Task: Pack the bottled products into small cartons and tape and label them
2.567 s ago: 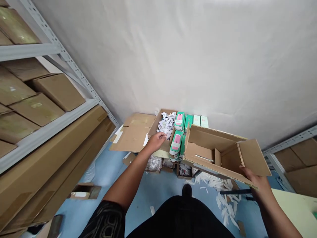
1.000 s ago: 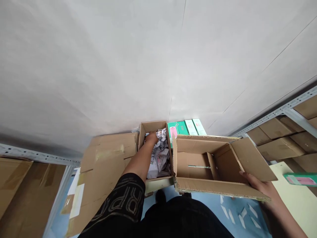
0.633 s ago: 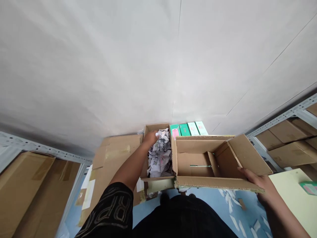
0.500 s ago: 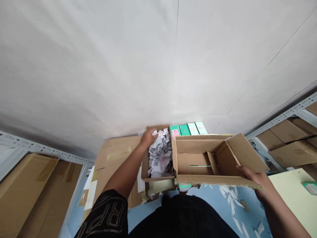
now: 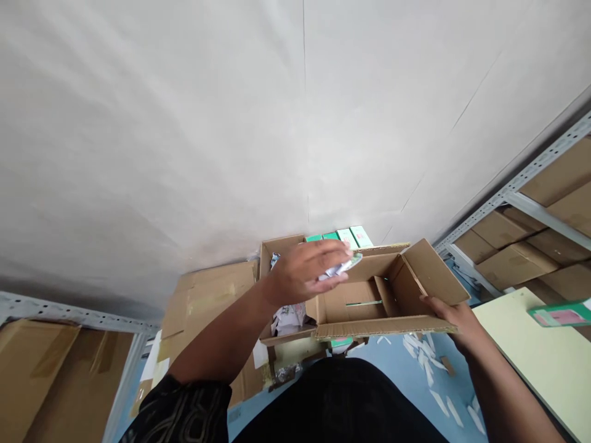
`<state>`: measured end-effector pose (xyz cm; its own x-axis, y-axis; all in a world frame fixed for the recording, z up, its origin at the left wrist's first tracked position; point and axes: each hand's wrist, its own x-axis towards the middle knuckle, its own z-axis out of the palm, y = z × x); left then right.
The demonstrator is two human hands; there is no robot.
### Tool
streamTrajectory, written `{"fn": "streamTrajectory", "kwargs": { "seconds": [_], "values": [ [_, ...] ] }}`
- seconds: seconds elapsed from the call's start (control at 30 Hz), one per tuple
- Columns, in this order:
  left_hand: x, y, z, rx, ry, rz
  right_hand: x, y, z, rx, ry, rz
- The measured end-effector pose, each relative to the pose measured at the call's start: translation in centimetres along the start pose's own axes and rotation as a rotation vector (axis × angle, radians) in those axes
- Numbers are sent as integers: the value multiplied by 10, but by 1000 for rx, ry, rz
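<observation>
My right hand (image 5: 455, 314) grips the right end of an open cardboard box (image 5: 369, 295), held above the floor with its flaps up; a divider shows inside. My left hand (image 5: 305, 271) is closed on some crumpled white paper (image 5: 339, 267), raised over the left rim of that box. Behind and below it sits a second open carton (image 5: 272, 332) on the floor, filled with more crumpled paper (image 5: 289, 317). Green and white product boxes (image 5: 344, 235) stand against the wall behind.
Flattened cardboard (image 5: 203, 301) lies on the blue floor at left. Metal shelving with brown cartons (image 5: 521, 240) stands at right. A pale green table (image 5: 540, 351) with a green packet (image 5: 561, 315) is at lower right. Paper scraps (image 5: 425, 354) litter the floor.
My left hand has lifted out of the floor carton with paper in it and moved right, over the held box. The held box has shifted slightly left.
</observation>
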<state>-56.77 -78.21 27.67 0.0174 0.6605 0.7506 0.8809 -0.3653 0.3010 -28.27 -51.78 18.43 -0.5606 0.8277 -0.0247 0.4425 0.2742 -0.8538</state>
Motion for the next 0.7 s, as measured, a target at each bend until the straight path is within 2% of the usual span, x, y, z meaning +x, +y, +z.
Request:
{"fn": "streamTrajectory", "kwargs": {
  "seconds": [0.03, 0.1, 0.2, 0.3, 0.43, 0.5, 0.6, 0.7],
  "values": [
    [3, 3, 7, -18, -69, 24, -2, 0, 0, -1, 1, 18],
    [6, 4, 21, -39, -244, -17, -7, 1, 0, -5, 11, 41],
    [2, 0, 37, -68, -482, -217, -12, 4, 0, -11, 28, 1],
    [-7, -5, 39, -110, -527, -342, -14, 7, 0, 5, 37, -34],
    [-21, -6, 29, -82, -458, -363, -19, 6, -5, 43, 62, 35],
    [-29, -7, 23, -50, -378, -367, -25, 3, -11, 39, 90, 63],
    [-43, -11, 21, -20, -126, -420, -36, 0, -23, 40, 165, 67],
    [-55, -16, 28, -74, 116, -570, -47, 0, -34, 56, 245, 86]
  ]
}}
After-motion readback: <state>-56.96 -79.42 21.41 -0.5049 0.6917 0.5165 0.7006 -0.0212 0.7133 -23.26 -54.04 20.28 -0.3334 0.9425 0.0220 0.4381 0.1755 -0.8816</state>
